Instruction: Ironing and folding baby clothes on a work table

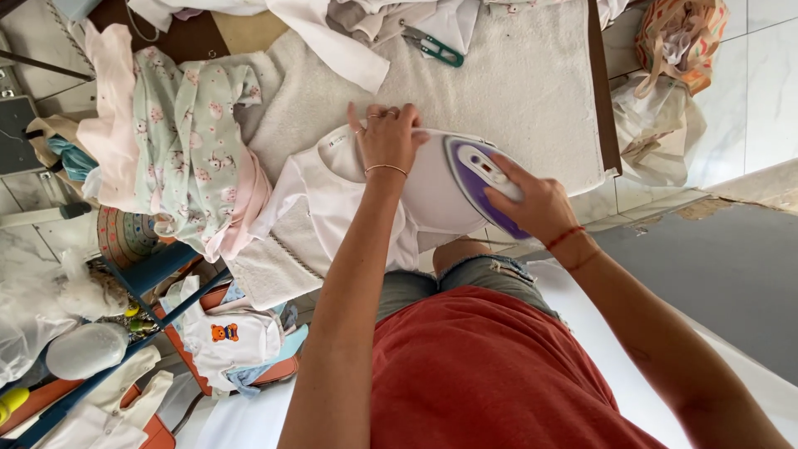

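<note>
A small white cotton baby garment (332, 195) is being pressed flat under the spread fingers of the left hand (385, 137), on a cream towelling cloth (532, 83) covering the table. Just beside it, a white and purple plastic iron (465, 179) is being gripped by the right hand (532, 204), closed around its handle. Beyond the hands, green-handled thread snips (432, 46) are lying; a pile of patterned baby clothes (179, 141) is resting to the left.
</note>
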